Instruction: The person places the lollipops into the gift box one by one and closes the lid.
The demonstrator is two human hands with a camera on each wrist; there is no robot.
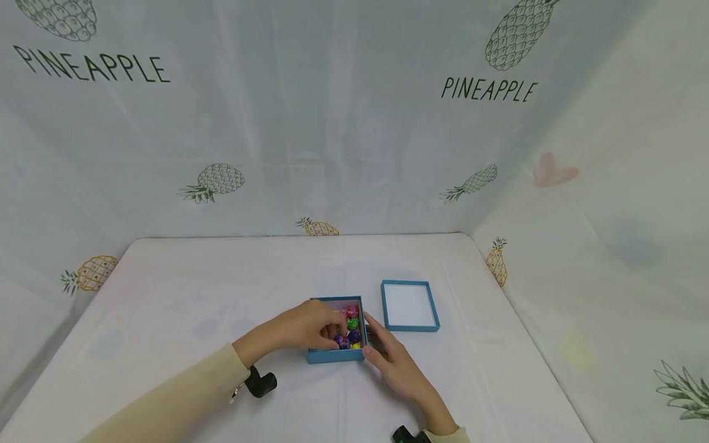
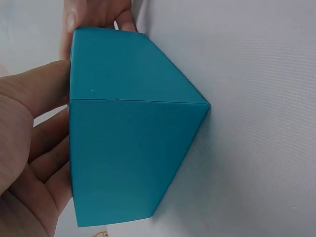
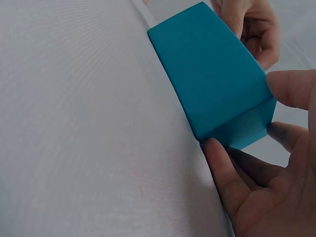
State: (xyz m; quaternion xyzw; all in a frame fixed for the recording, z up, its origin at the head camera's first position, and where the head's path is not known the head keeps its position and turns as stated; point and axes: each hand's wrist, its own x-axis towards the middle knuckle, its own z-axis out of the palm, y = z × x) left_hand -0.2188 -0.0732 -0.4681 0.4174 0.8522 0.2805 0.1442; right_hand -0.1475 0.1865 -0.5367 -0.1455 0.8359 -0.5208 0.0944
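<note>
A small blue box [image 1: 335, 355] sits open on the white table, with several bright wrapped sweets [image 1: 352, 325] inside. My left hand [image 1: 331, 332] reaches over its left side, thumb on the outer wall and fingers curled in over the rim among the sweets. In the left wrist view the left hand [image 2: 52, 123] lies against the blue box [image 2: 128, 158]. My right hand [image 1: 370, 336] holds the box's right near corner. From the right wrist, the right hand [image 3: 245, 118] has its thumb on the rim and fingers along the wall of the blue box [image 3: 210, 74].
The box's blue lid [image 1: 410, 306] lies upside down just right of the box, white inside showing. The white table [image 1: 183, 295] is walled by pineapple-print sheets at the back and on both sides. Black wrist cameras [image 1: 260, 383] show at both sleeves.
</note>
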